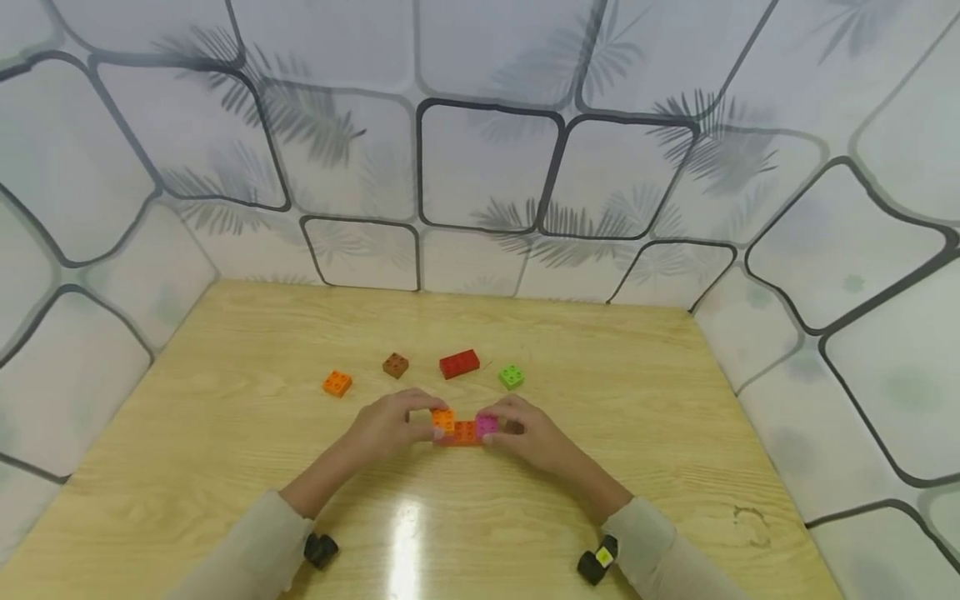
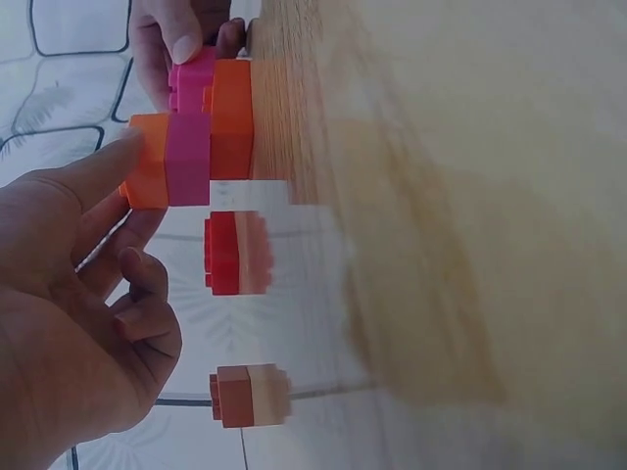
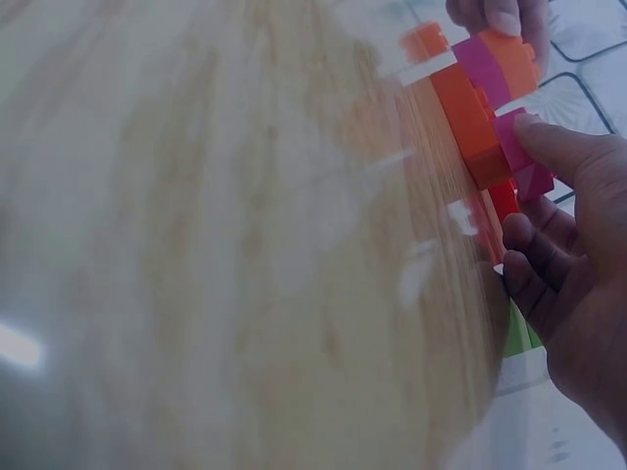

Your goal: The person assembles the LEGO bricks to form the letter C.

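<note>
Left hand (image 1: 382,429) pinches orange block (image 1: 443,419), right hand (image 1: 537,433) pink block (image 1: 487,427), lower centre of frame: likely light, stiff, best held by sides.

Hands (image 1: 386,429) (image 1: 531,433) close together, each in a pinch.

A small square orange plastic block, studs up, is pinched in the fingers of the left hand (image 1: 386,427); its point here: block (image 1: 443,419). Directly beneath it is a square magenta plastic block (image 2: 188,160), just below those fingertips. A longer rectangular orange-red plastic block (image 1: 465,431) lies flat, studs up, between both hands' fingers, its left end under that stack, which overhangs slightly. A square pink-magenta plastic block (image 1: 486,427) sits over its right end, between the thumb and finger of the right hand (image 1: 532,429).
</note>
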`<state>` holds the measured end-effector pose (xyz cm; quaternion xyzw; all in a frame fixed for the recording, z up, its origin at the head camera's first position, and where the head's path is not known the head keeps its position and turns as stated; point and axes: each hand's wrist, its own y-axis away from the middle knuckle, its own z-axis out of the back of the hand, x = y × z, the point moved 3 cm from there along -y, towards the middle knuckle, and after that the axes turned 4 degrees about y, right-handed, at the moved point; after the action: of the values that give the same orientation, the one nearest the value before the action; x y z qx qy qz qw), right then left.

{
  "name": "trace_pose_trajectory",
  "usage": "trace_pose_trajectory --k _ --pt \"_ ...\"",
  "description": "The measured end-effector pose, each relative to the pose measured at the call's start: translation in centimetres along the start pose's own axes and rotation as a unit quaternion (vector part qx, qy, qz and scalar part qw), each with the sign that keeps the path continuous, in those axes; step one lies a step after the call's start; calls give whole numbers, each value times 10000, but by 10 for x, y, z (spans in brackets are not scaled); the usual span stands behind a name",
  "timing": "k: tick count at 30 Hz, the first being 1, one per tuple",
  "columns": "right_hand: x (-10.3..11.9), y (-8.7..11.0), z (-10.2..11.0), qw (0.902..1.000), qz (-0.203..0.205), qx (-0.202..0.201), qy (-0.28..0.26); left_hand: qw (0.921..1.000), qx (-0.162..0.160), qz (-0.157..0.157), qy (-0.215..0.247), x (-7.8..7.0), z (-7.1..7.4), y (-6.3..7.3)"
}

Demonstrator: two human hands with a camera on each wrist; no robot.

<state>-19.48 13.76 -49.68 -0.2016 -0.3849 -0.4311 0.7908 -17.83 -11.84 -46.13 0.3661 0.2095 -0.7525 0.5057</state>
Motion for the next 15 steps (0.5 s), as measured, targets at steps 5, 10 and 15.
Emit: trace_pose_trajectory --k 5,10,15 --pt "1 1 1 10000 31 -17 63 9991 96 78 406 2 -2 1" --pt "1 1 1 9999 93 -25 120 9969 188 88 765 3 -3 2" --pt "0 0 1 9998 120 -48 124 9958 222 50 881 1 -2 3"
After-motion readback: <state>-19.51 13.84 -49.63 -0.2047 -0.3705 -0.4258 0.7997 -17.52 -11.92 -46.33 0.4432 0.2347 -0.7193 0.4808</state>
